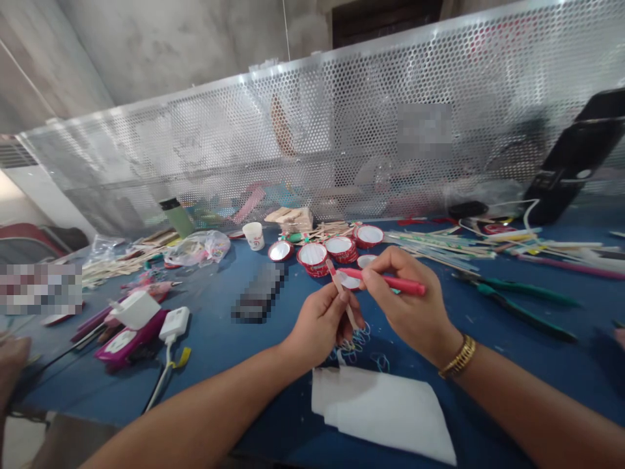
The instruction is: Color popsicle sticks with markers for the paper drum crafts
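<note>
Over the middle of the table, my left hand (322,322) pinches a flat wooden craft stick (336,276), which tilts up out of the fingers. My right hand (410,303) grips a red marker pen (398,282), its tip pointing left at the upper part of the stick. Whether the tip touches the wood I cannot tell. Just beyond both hands sit several rolls of red-patterned tape (312,259). Below the left fingers lies a tangle of thin coloured loops (359,345), with folded white tissue (381,407) nearer to me.
A phone (258,293) lies left of my hands, and a paper cup (253,236) stands behind it. Green-handled pliers (517,299) rest at the right. Farther left are a white charger (135,310) and a purple power strip (129,342). A perforated metal screen (234,143) borders the back.
</note>
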{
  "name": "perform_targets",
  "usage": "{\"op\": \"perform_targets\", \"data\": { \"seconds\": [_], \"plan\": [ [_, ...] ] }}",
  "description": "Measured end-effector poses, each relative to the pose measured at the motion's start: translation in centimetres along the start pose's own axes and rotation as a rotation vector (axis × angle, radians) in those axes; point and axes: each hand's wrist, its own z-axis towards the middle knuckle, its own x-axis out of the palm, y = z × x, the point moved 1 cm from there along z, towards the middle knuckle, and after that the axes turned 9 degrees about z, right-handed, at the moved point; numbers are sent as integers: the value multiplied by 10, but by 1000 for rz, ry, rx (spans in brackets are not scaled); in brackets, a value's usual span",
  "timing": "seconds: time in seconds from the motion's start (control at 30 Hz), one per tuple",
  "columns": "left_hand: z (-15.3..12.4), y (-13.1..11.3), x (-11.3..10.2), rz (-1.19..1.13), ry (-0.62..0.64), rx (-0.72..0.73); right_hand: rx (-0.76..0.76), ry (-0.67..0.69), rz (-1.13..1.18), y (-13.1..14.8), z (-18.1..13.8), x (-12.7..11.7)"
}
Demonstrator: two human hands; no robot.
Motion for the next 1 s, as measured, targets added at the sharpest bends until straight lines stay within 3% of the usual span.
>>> {"op": "perform_targets", "data": {
  "seconds": [1.0],
  "plan": [
    [-1, -1, 1, 25, 10, 28, 8, 51, 46, 1, -2, 1]
  ]
}}
